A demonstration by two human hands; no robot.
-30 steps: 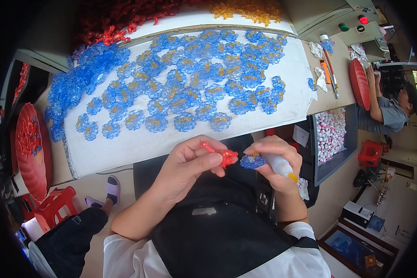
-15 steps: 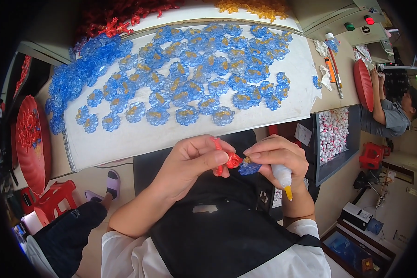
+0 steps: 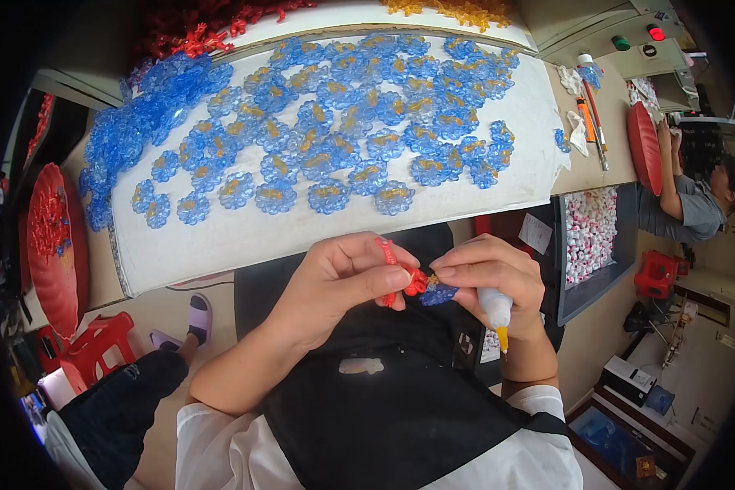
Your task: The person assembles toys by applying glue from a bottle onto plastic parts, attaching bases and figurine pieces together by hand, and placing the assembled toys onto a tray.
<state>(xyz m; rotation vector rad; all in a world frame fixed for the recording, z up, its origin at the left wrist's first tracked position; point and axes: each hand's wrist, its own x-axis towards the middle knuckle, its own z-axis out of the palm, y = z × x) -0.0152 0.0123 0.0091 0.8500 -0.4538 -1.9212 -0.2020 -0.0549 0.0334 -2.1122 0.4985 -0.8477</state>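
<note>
Over my lap, just off the table's near edge, my left hand (image 3: 327, 282) pinches a small red plastic figure piece (image 3: 416, 282) between thumb and fingers. My right hand (image 3: 502, 273) holds a translucent blue scalloped piece (image 3: 438, 295) with a gold-coloured part on top, at its fingertips. The red and blue pieces meet, or nearly so; fingers hide part of both. Tucked in my right hand is a white squeeze bottle (image 3: 495, 305), its yellow nozzle pointing down. Many similar blue pieces (image 3: 329, 197) with gold centres lie spread on the white sheet (image 3: 212, 249) in front of me.
A heap of blue pieces (image 3: 151, 106) covers the table's left end. Red pieces (image 3: 208, 41) and gold pieces (image 3: 449, 11) lie beyond. Red trays (image 3: 57, 286) flank the table. At right are tools (image 3: 592, 122), a bin of small white-and-pink items (image 3: 590, 237) and a co-worker (image 3: 698, 216).
The red piece has shifted slightly right and tilted against the blue piece. The bottle has turned a little, its nozzle swinging left. Both hands keep their holds.
</note>
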